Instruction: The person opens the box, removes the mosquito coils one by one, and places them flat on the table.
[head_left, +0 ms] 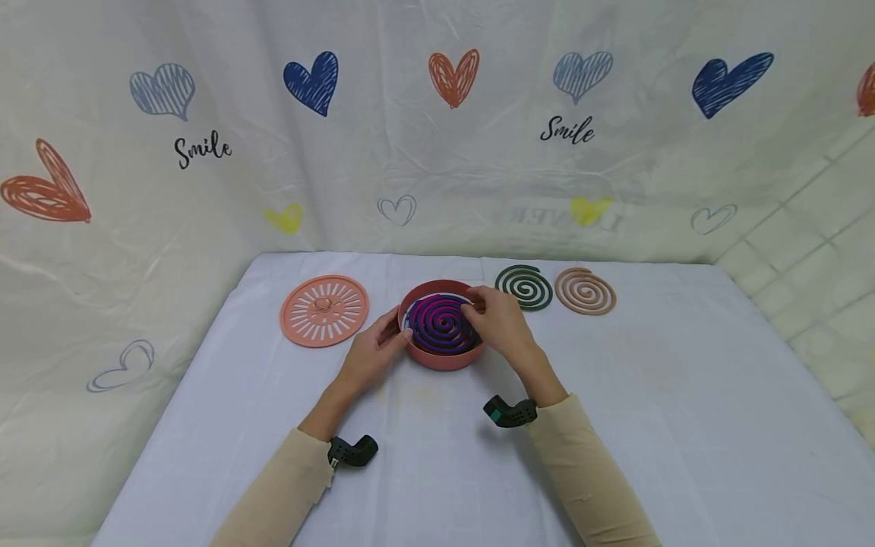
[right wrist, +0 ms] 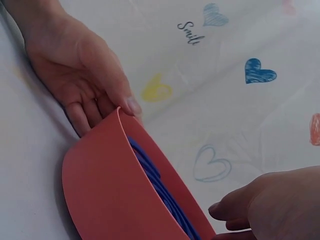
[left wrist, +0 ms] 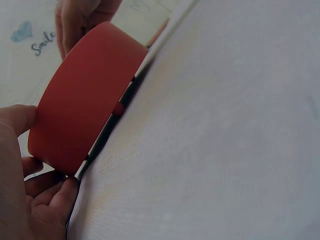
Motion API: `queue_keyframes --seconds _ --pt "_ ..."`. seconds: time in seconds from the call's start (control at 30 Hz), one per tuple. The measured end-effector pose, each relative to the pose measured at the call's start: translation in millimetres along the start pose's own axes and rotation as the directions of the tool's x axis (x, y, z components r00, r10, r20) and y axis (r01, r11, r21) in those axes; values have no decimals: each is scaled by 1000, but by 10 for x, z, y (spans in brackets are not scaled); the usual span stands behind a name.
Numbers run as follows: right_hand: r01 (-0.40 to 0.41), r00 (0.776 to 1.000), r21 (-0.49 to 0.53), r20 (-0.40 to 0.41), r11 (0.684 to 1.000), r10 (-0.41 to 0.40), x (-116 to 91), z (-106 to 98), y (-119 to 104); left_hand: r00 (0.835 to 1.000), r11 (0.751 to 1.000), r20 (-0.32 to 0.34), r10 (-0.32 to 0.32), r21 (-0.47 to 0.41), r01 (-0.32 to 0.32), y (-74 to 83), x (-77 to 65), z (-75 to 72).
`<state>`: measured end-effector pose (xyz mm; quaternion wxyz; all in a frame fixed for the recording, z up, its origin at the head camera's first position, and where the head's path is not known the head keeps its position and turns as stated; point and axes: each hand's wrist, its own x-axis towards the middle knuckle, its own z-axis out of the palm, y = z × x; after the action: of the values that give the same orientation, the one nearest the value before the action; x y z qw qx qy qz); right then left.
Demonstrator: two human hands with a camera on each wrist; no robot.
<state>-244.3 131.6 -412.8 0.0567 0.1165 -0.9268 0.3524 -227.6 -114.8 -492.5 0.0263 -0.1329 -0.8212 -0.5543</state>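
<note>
A round red box (head_left: 444,363) stands on the table in the middle of the head view, with a blue-purple mosquito coil (head_left: 443,325) lying inside. My left hand (head_left: 372,353) grips the box at its left side, thumb at the rim and fingers against the outer wall; the left wrist view shows small feet under the box. Over the right rim, my right hand (head_left: 502,323) has bent fingers and a thumb at the coil's edge. I cannot tell whether they pinch the coil. In the right wrist view the coil's edge shows just inside the wall.
A slotted salmon-pink lid (head_left: 324,338) with a small knob lies left of the box. Behind the right hand are a dark green coil (head_left: 524,289) and a tan coil (head_left: 585,292). A white cloth covers the table (head_left: 656,425); a heart-printed curtain (head_left: 383,137) hangs behind it.
</note>
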Motion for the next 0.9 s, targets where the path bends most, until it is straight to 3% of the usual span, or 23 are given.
queue_keyframes --seconds 0.23,0.47,0.6,0.73,0.9 --pt "12 1000 -10 10 1000 -12 4 6 -10 1000 1000 12 -17 2 17 34 -4 -4" --pt "32 999 -12 -3 999 -32 -20 1 -23 999 999 36 -27 24 27 356 -101 -72" --pt "48 999 -4 -13 999 -48 -20 5 -22 999 999 40 -25 20 24 415 -127 -86" --pt "51 999 6 -17 999 -51 -19 -2 -21 998 999 48 -39 21 38 381 -107 -81" --pt "43 999 19 -21 999 -42 -7 -6 -12 998 999 41 -39 14 39 120 -24 -30"
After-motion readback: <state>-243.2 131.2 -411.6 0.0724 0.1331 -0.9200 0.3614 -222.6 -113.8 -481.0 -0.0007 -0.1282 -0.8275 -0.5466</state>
